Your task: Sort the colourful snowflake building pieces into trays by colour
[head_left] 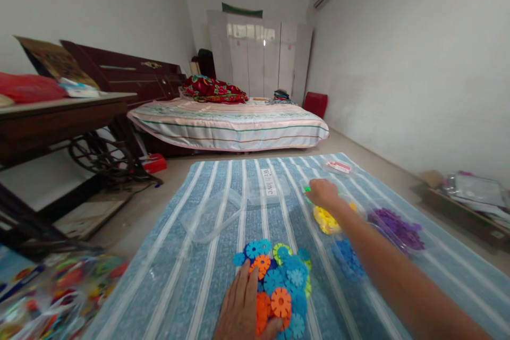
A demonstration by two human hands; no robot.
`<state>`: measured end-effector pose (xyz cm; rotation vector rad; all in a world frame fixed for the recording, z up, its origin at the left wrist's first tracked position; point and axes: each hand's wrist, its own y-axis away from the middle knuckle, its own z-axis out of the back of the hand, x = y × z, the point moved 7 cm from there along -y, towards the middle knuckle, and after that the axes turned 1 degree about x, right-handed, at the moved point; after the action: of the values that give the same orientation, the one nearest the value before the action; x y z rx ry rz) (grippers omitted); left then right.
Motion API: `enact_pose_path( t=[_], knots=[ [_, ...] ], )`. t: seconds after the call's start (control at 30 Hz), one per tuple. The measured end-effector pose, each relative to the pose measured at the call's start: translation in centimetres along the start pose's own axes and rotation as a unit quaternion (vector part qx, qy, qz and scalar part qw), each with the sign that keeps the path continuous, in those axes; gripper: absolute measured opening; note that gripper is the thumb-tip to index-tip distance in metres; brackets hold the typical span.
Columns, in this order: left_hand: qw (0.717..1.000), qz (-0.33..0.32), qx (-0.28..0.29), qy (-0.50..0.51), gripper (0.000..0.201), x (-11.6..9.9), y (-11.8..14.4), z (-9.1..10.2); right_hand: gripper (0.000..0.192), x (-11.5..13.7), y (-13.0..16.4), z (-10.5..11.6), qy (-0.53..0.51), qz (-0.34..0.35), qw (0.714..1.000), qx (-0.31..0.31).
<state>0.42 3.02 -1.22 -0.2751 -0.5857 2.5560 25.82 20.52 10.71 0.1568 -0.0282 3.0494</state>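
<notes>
A pile of snowflake-shaped plastic building discs [297,276], mostly blue with some orange and lime green, lies on the striped cloth. My left hand [239,300] rests against the pile's left side, fingers stretched out and thumb over the orange discs. Farther off, my right hand [323,194] is over a clear box with green pieces [307,189], its fingers curled in. What they grip is hidden. Under my right forearm stand boxes of yellow discs [325,220] and blue discs [348,260]. To its right is a box of purple discs [396,227].
An empty clear plastic box [213,218] and another labelled "With love" [268,186] sit on the blue striped cloth [167,255]. A clear lid with a red label [338,166] lies at the far edge. Bags of colourful items [67,292] are at left, a bed [235,125] beyond.
</notes>
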Motion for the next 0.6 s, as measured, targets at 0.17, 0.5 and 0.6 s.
enact_pose_path(
  t=[0.17,0.5,0.6],
  knots=[
    [0.999,0.036,-0.001,0.02,0.075,0.0,-1.0,-0.3,0.034,-8.6,1.9,0.1,0.048,-0.098,0.993,0.047],
    [0.988,0.136,0.008,0.076,0.051,0.5,-2.6,-1.2,0.027,-14.3,1.9,-3.4,0.046,-0.165,0.982,0.084],
    [0.984,0.16,0.002,0.074,0.051,0.8,-3.2,-1.4,0.026,-14.6,0.7,-3.9,0.01,-0.16,0.984,0.081]
  ],
)
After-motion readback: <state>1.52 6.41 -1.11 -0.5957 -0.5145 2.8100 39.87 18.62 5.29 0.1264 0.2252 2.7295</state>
